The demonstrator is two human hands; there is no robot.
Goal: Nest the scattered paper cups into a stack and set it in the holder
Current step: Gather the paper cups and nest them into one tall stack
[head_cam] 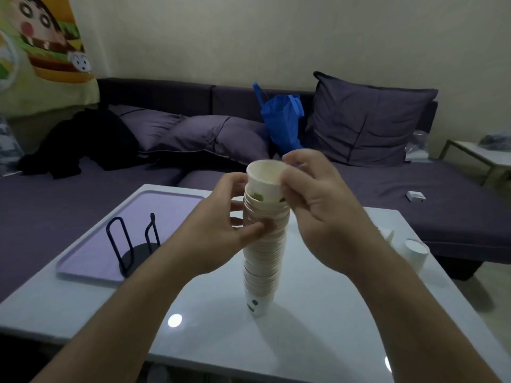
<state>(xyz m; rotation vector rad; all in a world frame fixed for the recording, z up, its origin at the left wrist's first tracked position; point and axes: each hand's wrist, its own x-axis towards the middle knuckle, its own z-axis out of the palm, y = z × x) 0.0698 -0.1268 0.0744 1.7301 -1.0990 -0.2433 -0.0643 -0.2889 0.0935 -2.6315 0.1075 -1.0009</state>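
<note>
Holder first: black wire cup holder with round base (134, 246) sits empty on a flat lilac plastic tray (91, 244), well left of the left hand.

Left hand (221, 228) is wrapped around the upper part of a tall stack of white paper cups with green print (262, 244), thumb in front, fingers behind. Stack stands with its bottom cup on the glossy white table (318, 327), between the two hands, leaning slightly.

Right hand (318, 205) pinches the rim of the top white paper cup (266, 181), which sits partly seated in the stack, not pressed fully home by the look of it.

Right of the right hand: at least one loose white paper cup (414, 251) on the table edge, plus something pale beside it, too blurred to identify.

Progress estimate: nesting mostly done, one or two cups left, then the whole stack has to go left into the holder.

Hidden: left fingers behind the stack, right fingertips past the rim, cup count unreadable.
</note>
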